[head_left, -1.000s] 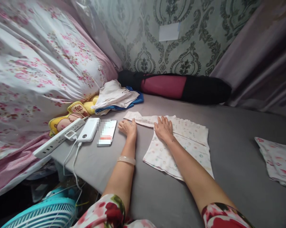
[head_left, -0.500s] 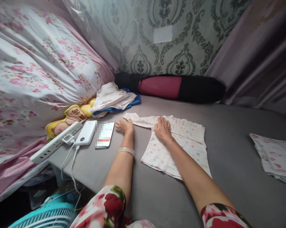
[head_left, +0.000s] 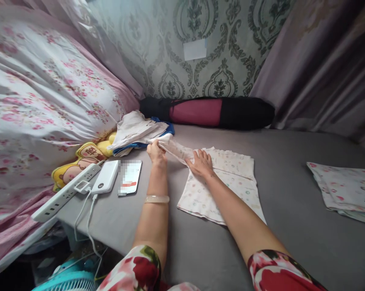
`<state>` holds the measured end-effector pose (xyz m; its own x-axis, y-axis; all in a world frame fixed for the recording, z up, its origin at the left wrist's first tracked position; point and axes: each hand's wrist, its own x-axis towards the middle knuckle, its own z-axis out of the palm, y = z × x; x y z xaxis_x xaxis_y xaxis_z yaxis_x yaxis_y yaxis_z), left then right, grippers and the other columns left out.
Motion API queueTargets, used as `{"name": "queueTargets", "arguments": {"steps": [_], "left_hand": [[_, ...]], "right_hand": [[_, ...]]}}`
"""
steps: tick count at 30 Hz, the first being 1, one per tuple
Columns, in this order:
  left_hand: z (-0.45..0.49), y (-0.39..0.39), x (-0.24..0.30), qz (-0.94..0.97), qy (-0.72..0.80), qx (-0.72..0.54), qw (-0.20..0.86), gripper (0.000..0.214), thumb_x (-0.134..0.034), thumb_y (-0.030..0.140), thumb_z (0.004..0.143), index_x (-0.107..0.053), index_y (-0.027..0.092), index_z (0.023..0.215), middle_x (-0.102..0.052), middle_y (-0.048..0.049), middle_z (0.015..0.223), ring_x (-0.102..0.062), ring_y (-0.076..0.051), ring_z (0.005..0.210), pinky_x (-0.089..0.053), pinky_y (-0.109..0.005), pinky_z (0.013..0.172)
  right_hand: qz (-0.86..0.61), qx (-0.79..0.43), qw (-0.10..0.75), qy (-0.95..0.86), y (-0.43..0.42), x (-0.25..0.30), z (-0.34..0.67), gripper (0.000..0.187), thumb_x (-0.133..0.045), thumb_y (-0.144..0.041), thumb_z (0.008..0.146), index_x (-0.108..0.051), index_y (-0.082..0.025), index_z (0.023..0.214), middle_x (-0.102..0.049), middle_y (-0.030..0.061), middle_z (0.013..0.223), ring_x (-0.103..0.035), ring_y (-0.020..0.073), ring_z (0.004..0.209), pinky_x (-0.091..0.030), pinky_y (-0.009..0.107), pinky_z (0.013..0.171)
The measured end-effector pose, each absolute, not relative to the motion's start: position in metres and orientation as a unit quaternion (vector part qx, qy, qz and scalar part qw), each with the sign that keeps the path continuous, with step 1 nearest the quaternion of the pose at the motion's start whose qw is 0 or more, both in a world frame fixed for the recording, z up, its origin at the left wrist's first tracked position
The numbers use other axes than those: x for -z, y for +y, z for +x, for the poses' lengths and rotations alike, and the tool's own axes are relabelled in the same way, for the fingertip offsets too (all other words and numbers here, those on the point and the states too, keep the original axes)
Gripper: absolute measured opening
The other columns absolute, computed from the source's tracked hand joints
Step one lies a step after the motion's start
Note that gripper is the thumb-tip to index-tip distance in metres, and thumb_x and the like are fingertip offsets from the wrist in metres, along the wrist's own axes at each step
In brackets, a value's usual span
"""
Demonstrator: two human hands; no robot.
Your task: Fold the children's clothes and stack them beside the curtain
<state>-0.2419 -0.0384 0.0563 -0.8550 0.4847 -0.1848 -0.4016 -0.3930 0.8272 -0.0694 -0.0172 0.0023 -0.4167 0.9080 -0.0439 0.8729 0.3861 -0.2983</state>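
A small white printed shirt (head_left: 231, 169) lies on the grey sheet (head_left: 288, 242), one sleeve stretched out to the left. My left hand (head_left: 157, 153) is closed on the end of that sleeve and holds it a little off the sheet. Flat on the shirt, where the sleeve meets the body, rests my right hand (head_left: 202, 163) with its fingers apart. My right forearm covers part of the shirt's lower half.
Left of my left hand lie a phone (head_left: 130, 178), a white power bank (head_left: 106, 177) with cables and a power strip (head_left: 64, 194). Behind are piled clothes (head_left: 136, 129) and a long black-and-maroon bag (head_left: 197, 112). Folded printed clothing (head_left: 346, 190) lies at right.
My left hand has gone from lying beside the sleeve's end to gripping and lifting it. My right hand stays on the shirt. The view has shifted slightly.
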Motion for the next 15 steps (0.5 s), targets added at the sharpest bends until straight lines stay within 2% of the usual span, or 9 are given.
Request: {"name": "queueTargets", "arguments": {"steps": [5, 9, 12, 15], "left_hand": [[-0.205, -0.038, -0.073, 0.077, 0.398, -0.876, 0.263, 0.012, -0.056, 0.016, 0.074, -0.045, 0.019, 0.077, -0.057, 0.0045, 0.073, -0.062, -0.01, 0.071, -0.049, -0.024, 0.074], [-0.174, -0.035, -0.07, 0.067, 0.412, -0.875, 0.245, 0.007, -0.052, 0.02, 0.083, -0.046, 0.019, 0.08, -0.056, 0.0042, 0.074, -0.062, -0.01, 0.074, -0.049, -0.025, 0.078], [-0.158, -0.03, -0.057, 0.075, 0.433, -0.868, 0.231, 0.008, -0.051, 0.025, 0.085, -0.047, 0.019, 0.083, -0.055, 0.0034, 0.076, -0.063, -0.012, 0.079, -0.049, -0.026, 0.079], [-0.147, -0.024, -0.039, 0.114, 0.46, -0.856, 0.208, 0.011, -0.051, 0.031, 0.087, -0.048, 0.02, 0.084, -0.055, 0.0026, 0.079, -0.062, -0.012, 0.081, -0.048, -0.024, 0.077]], "right_hand": [[-0.537, -0.159, 0.038, -0.828, -0.014, -0.006, -0.07, 0.082, -0.025, -0.069, 0.09, -0.026, -0.016, 0.153, -0.016, 0.0126, 0.16, -0.008, 0.0296, 0.147, -0.006, 0.045, 0.116], [-0.526, -0.195, 0.053, -0.826, -0.01, -0.002, -0.068, 0.082, -0.029, -0.066, 0.091, -0.025, -0.013, 0.153, -0.014, 0.0136, 0.161, -0.004, 0.0294, 0.148, -0.002, 0.047, 0.117], [-0.51, -0.253, 0.108, -0.815, -0.004, 0.001, -0.061, 0.069, -0.028, -0.052, 0.096, -0.027, -0.012, 0.152, -0.015, 0.011, 0.161, -0.003, 0.0234, 0.148, 0.0, 0.044, 0.118], [-0.496, -0.352, 0.221, -0.762, 0.004, 0.001, -0.051, 0.055, -0.03, -0.038, 0.097, -0.041, -0.012, 0.145, -0.024, 0.0091, 0.159, -0.011, 0.0179, 0.148, -0.007, 0.038, 0.119]]}}
